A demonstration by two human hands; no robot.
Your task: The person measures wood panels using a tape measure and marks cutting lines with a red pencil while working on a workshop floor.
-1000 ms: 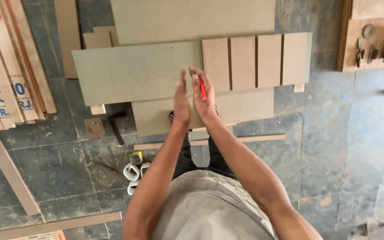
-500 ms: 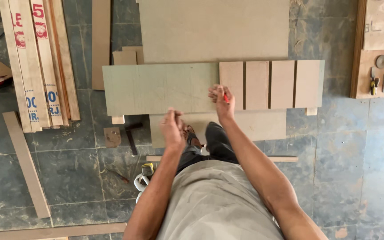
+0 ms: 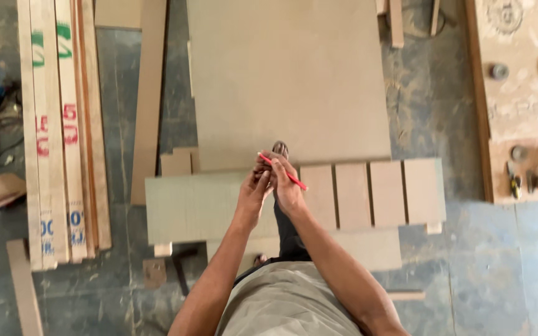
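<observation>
At the far left of the frame a bundle of long pale wooden battens with red, green and blue printing (image 3: 63,137) lies on the grey stone floor (image 3: 487,261), with a narrow brown board strip (image 3: 151,99) just beside it. Right of these, in the middle band, a long greenish-grey rectangular board (image 3: 194,208) rests on small wood blocks.

At frame centre the left hand (image 3: 253,193) is curled, its fingertips meeting the right hand. The right hand (image 3: 287,186) is closed around a slim red pencil (image 3: 284,172), which slants from upper left to lower right over the board's upper edge. The two hands touch, so the step in hand looks like readying or adjusting the pencil, not marking. A next stroke would call for bringing the tip down onto a board face.

Above the hands lies a large tan sheet (image 3: 287,74). To the right, four small tan rectangular panels (image 3: 372,193) sit side by side. At far right a dusty wooden desk (image 3: 499,130) carries small tools, too small to identify. Nothing lies between the hands and the boards.
</observation>
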